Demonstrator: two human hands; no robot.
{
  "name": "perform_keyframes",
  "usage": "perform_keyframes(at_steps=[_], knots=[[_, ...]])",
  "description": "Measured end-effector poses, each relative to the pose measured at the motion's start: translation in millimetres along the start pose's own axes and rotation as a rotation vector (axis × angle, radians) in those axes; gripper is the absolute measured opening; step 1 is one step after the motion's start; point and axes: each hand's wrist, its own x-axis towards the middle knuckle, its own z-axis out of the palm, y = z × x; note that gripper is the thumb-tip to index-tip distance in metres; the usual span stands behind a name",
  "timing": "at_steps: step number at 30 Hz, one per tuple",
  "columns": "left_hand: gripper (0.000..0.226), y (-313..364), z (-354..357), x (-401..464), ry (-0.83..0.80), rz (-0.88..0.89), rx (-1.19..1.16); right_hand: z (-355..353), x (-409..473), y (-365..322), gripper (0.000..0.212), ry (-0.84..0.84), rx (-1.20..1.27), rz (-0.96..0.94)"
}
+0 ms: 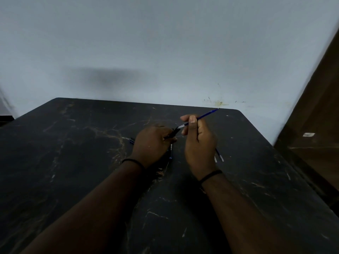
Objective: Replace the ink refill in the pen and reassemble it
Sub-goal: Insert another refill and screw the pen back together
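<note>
My left hand (153, 143) grips a black pen barrel (173, 133) above the middle of the dark marble table (82, 162). My right hand (199, 140) pinches a thin blue ink refill (206, 114) between thumb and fingers. The refill slants up to the right, and its pale lower end sits at the barrel's open mouth. How far it reaches inside is hidden. Another dark pen part (171, 151) lies on the table under my left hand.
Several spare refills (219, 156) lie on the table just right of my right wrist. A small dark blue piece (132, 140) lies left of my left hand. A pale wall (165, 52) backs the table, and a brown wooden panel (315, 116) stands at the right.
</note>
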Motion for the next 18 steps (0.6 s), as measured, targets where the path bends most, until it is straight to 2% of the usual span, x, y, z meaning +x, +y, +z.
perform_keyframes(at_steps=[3, 9, 12, 15, 18], knots=[[0.017, 1.8, -1.5, 0.0, -0.011, 0.009, 0.003, -1.1, -0.6, 0.2, 0.027, -0.025, -0.032, 0.020], [0.027, 8.3, -4.8, -0.7, -0.031, 0.042, -0.073, -0.8, 1.3, 5.7, 0.034, -0.171, -0.190, 0.054], [0.047, 11.2, -4.3, -0.9, -0.002, 0.041, -0.135, -1.2, 4.2, 10.6, 0.038, -0.220, -0.306, -0.038], [0.044, 11.7, -5.6, -1.0, 0.003, 0.063, -0.186, -0.7, 2.4, 11.1, 0.035, -0.184, -0.319, -0.091], [0.033, 3.0, -7.5, 0.4, 0.064, -0.042, -0.197, -1.5, 2.4, 8.7, 0.020, -0.057, -0.240, -0.106]])
